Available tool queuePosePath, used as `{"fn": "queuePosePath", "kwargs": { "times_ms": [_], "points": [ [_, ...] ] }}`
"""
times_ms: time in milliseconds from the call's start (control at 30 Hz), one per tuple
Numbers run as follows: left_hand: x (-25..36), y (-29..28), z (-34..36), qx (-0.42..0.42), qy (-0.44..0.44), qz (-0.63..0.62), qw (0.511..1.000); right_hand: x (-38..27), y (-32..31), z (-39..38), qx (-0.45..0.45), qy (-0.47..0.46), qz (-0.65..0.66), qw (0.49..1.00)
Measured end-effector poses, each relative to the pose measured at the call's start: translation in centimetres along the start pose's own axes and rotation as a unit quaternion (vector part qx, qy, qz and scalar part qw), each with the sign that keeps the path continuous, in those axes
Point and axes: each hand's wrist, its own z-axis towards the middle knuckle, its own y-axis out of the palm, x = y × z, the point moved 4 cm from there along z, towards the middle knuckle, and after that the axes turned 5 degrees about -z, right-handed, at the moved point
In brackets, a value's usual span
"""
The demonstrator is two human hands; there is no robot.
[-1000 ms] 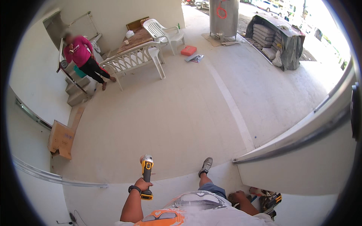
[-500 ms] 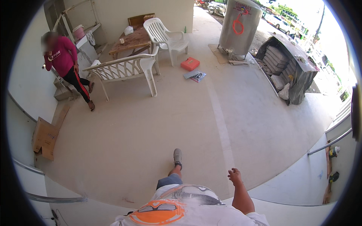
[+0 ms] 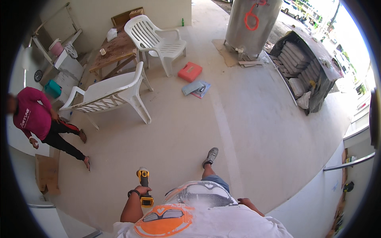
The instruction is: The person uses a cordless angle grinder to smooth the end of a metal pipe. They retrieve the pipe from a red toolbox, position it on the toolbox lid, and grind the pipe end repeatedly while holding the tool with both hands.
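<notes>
My left hand [image 3: 144, 190], a dark band at its wrist, grips a yellow-and-black cordless drill [image 3: 143, 173] by the handle. The drill is held out over the floor to the left of my body, its battery end nearest me. My right hand [image 3: 244, 201] hangs low beside my shirt at the right. It looks free of any tool, but its fingers are too hidden to read. Ahead on the floor lie a red plastic case [image 3: 190, 71] and, just nearer, a flat grey item in clear packaging [image 3: 194, 88], out of reach of both hands.
A person in a magenta shirt [image 3: 35, 109] is at the left, near a white plastic bench [image 3: 107, 93]. Beyond are a white chair [image 3: 158, 41] and a wooden table [image 3: 115, 51]. A metal tank [image 3: 251, 29] and covered stacked bags [image 3: 295, 59] stand at the right.
My left hand has come into view with the drill. My right hand has dropped back toward my body. The scene has drawn nearer, and the person has shifted left in view. My other foot is now forward.
</notes>
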Motion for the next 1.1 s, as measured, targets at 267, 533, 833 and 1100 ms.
{"fn": "queuePosePath", "kwargs": {
  "times_ms": [267, 533, 833, 1100],
  "points": [
    [32.6, -4.8, 1.3, 0.029, 0.061, 0.009, 0.998, -34.4, -22.2, 14.0, 0.144, -0.022, 0.022, 0.989],
    [59.7, -2.4, 5.1, -0.105, 0.053, 0.052, 0.992, -69.7, -39.3, 21.5, 0.231, -0.189, -0.072, 0.952],
    [80.4, -10.7, 18.1, -0.11, 0.011, -0.08, 0.991, -99.1, -49.6, 23.9, 0.171, -0.113, -0.047, 0.978],
    [90.1, -13.6, 20.1, -0.027, 0.024, -0.399, 0.916, -135.7, -52.8, 36.1, 0.155, -0.253, -0.413, 0.861]
  ]
}}
